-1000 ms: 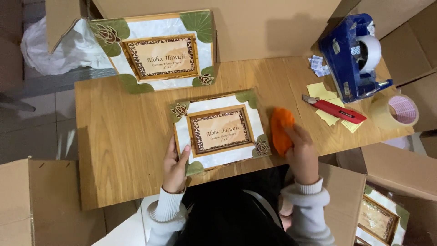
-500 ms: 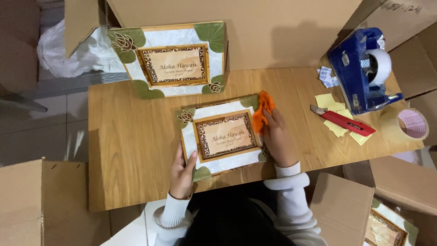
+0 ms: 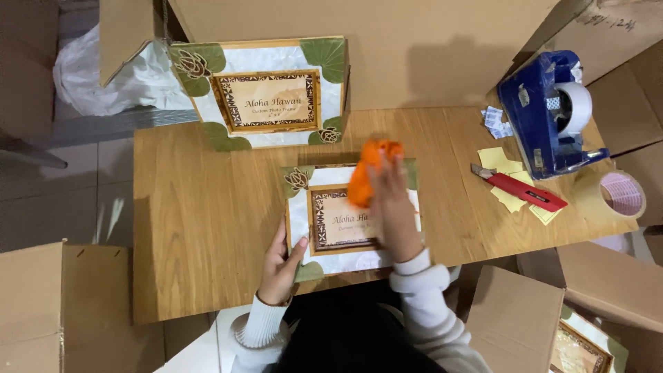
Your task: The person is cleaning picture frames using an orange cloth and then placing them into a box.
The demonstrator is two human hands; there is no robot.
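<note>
The right hand [image 3: 395,207] is pressing a bunched orange cloth [image 3: 368,178] against the upper right part of a picture frame [image 3: 345,217] that is lying flat near the front edge of the wooden desk [image 3: 200,228]; the fingers are curled over the cloth, gripping it, and both are blurring slightly with motion; the left hand [image 3: 282,266] is clamping the frame's lower left edge, thumb lying on the pale border and fingers wrapped beneath; wiping looks to be the step in hand, and it is going best with that left grip staying firm so the frame is not skating on the smooth wood; light, even strokes are likely suiting the glossy face, with the cloth reaching into the leaf-patterned corners where dust would be gathering; pressure should probably be staying gentle over the centre panel; a second, matching frame [image 3: 266,93] is standing upright against a cardboard box [image 3: 387,48] at the back of the desk, well apart from the wiping; a blue tape dispenser [image 3: 549,117], a red box cutter [image 3: 521,190] lying on yellow slips, and a tape roll [image 3: 618,195] are sitting to the right, clear of the work.
</note>
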